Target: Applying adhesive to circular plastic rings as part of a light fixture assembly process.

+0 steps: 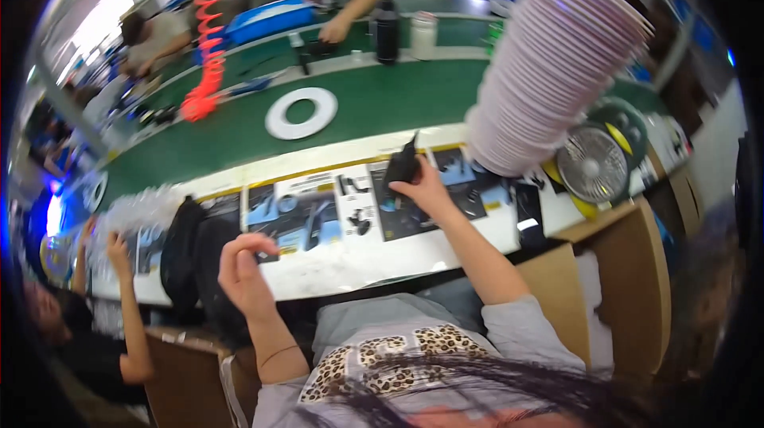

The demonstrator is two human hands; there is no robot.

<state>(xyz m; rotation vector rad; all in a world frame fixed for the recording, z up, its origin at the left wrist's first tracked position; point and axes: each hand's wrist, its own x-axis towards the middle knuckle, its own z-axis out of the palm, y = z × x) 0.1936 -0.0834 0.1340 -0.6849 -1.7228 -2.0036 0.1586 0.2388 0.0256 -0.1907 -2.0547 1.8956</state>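
Observation:
My right hand (426, 189) is closed round a small black object (403, 165) with a pointed upper end. Its kind is not clear, as my fingers cover part of it. It is held above the printed sheets (398, 221) on the white worktop. My left hand (247, 269) is raised at the worktop's front edge, fingers loosely bent, with nothing plainly visible in it. A dark patch shows by its fingertips, and I cannot tell whether it belongs to the sheet behind. Left of that hand, black soft items (187, 249) hang over the edge.
A tall leaning stack of pale round pieces (549, 70) stands at the right, beside a small fan (593, 164). A white ring (301, 113) lies on the green belt (374, 94). Clear plastic bags (143, 209) lie at left, near a co-worker's hands (119, 255). An orange-red coiled hose (208, 54) hangs down.

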